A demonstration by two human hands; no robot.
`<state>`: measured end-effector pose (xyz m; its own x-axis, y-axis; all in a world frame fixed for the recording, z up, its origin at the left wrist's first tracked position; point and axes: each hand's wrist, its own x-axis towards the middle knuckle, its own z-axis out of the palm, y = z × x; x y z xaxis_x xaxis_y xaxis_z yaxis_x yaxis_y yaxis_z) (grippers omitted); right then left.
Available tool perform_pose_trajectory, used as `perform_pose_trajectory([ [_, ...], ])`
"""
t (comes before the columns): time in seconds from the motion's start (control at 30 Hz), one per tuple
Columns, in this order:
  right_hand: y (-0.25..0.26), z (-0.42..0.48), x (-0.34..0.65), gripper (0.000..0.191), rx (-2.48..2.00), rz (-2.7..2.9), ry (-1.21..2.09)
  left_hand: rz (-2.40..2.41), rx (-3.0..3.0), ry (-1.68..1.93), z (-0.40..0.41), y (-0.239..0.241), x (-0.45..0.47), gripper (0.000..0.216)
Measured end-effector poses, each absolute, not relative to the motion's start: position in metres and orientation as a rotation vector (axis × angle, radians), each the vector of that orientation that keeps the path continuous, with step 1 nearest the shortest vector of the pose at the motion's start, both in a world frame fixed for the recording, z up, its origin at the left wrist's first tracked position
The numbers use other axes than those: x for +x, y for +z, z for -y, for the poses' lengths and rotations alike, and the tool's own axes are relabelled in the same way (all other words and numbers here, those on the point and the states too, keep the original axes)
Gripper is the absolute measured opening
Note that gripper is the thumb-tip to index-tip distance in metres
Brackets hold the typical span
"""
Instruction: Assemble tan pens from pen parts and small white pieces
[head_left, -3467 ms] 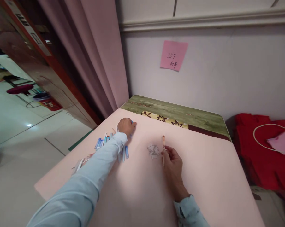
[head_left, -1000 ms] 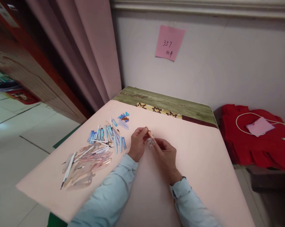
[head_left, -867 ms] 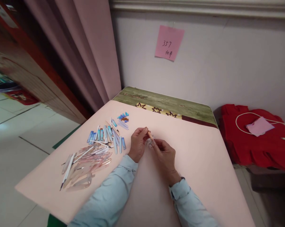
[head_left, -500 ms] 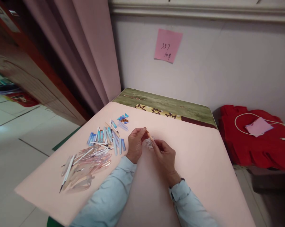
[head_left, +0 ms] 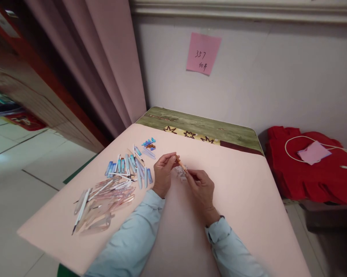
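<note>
My right hand (head_left: 201, 188) is closed around the lower part of a slim orange pen barrel (head_left: 181, 164), held tilted above the table. At the barrel's upper end is a small brown end piece (head_left: 177, 157), pinched by the fingertips of my left hand (head_left: 163, 173). Whether the piece is fully seated on the barrel I cannot tell. Behind and under the hands lies a small heap of whitish bits (head_left: 180, 173), partly covered by the fingers. To the left are several blue and turquoise pen barrels (head_left: 128, 165) and small blue and brown pieces (head_left: 149, 143).
A pile of clear pinkish pen parts (head_left: 104, 204) and white refills (head_left: 82, 207) covers the left of the pink-covered table (head_left: 248, 215). Beyond its far edge stand a wall with a pink note (head_left: 203, 54) and a curtain (head_left: 112, 57). A red cloth (head_left: 288, 181) with a white cable lies right.
My left hand has shifted slightly left, and more of the brown end piece shows. The right hand stays nearly still around the barrel.
</note>
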<state>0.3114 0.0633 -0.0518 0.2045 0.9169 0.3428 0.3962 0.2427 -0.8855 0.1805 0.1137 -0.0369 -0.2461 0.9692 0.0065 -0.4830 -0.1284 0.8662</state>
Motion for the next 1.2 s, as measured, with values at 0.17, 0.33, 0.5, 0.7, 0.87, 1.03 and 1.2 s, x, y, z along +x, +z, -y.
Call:
perform_pose_trajectory([
  [0.17, -0.053, -0.064, 0.313, 0.021, -1.373, 1.395, 0.583, -0.931, 0.714, 1.61, -0.114, -0.037, 0.183, 0.029],
  [0.33, -0.051, -0.066, 0.315, 0.021, -1.49, 1.495, 0.487, -0.954, 0.73, 1.616, -0.114, -0.036, 0.183, 0.03],
  [0.5, -0.046, -0.066, 0.314, 0.021, -1.487, 1.523, 0.48, -0.965, 0.712, 1.602, -0.113, -0.036, 0.182, 0.037],
  [0.7, -0.044, -0.066, 0.314, 0.022, -1.478, 1.435, 0.541, -0.977, 0.665, 1.579, -0.113, -0.037, 0.18, 0.054],
  [0.87, -0.033, -0.09, 0.354, 0.025, -1.551, 1.297, 0.377, -1.048, 0.618, 1.576, -0.116, -0.036, 0.177, 0.05],
  [1.03, -0.02, -0.106, 0.442, 0.032, -1.82, 0.995, 0.135, -1.082, 0.577, 1.587, -0.121, -0.033, 0.177, 0.043],
  [1.2, -0.028, -0.098, 0.495, 0.033, -2.168, 0.84, 0.088, -1.125, 0.584, 1.558, -0.122, -0.032, 0.179, 0.039],
])
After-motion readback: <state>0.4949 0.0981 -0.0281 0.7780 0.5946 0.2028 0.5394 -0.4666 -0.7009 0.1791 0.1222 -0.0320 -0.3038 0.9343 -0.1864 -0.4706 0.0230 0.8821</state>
